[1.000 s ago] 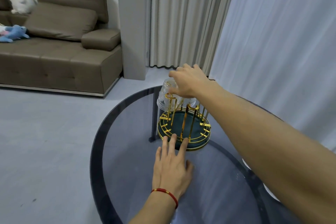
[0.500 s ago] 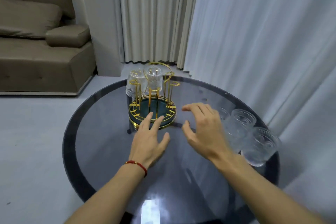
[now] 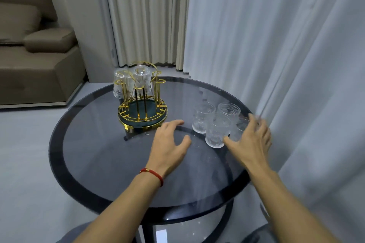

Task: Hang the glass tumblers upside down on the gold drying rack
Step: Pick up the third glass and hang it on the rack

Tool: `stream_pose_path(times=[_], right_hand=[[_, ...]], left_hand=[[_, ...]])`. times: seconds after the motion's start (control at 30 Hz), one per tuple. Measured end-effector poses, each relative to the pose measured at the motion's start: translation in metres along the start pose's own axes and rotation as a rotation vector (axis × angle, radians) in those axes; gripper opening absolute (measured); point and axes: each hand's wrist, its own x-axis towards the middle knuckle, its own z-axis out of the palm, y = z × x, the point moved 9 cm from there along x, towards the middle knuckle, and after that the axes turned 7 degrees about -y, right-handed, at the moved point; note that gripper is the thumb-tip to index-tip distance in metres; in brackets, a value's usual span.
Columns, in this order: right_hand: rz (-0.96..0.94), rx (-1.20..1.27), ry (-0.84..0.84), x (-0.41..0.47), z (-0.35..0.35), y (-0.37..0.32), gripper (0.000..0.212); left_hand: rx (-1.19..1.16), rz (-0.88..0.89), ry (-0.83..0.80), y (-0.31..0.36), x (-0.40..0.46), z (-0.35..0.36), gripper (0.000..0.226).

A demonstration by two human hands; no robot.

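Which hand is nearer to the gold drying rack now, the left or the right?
The left. The left hand hovers open just in front of the gold drying rack, near its base. The right hand is farther right, open, at the cluster of upright tumblers.

two tumblers (image 3: 132, 83) hung on rack (image 3: 142, 104), right hand (image 3: 251, 140) spread

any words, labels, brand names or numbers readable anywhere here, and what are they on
None: no readable text shows anywhere in the head view.
Glass tumblers: embossed ribbed pattern only, no lettering.
Gold drying rack: plain wire and a dark tray, no label or brand.
Round glass table: no markings.
Red bracelet: plain cord, nothing written.
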Motion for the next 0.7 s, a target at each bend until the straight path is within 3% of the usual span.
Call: stream_pose_path(times=[0.13,0.23,0.3,0.43,0.5,0.57,0.7], right_hand=[[0.082,0.475,-0.111,0.019,0.015,0.038,0.119],[0.176,0.508,-0.074,0.022,0.018,0.058,0.104],[0.164,0.474,0.045,0.020,0.004,0.061,0.092],[-0.186,0.506,0.212,0.008,-0.034,0.024,0.082],[-0.378,0.478,0.113,-0.007,-0.036,-0.011,0.086],[-0.549,0.422,-0.062,-0.028,-0.023,-0.051,0.090],[-0.761,0.293,-0.215,-0.058,0.002,-0.106,0.099]], left_hand=[[-0.027,-0.008,0.001,0.007,-0.004,0.006,0.041],[-0.045,-0.028,-0.010,0.008,-0.004,0.009,0.039],[-0.063,-0.040,-0.024,0.007,-0.003,0.012,0.036],[-0.323,-0.116,-0.143,0.004,0.000,0.024,0.037],[-0.565,-0.160,-0.298,0.008,-0.002,0.040,0.055],[-0.658,-0.143,-0.377,0.015,-0.004,0.048,0.070],[-0.408,-0.059,-0.042,0.013,0.001,0.011,0.055]])
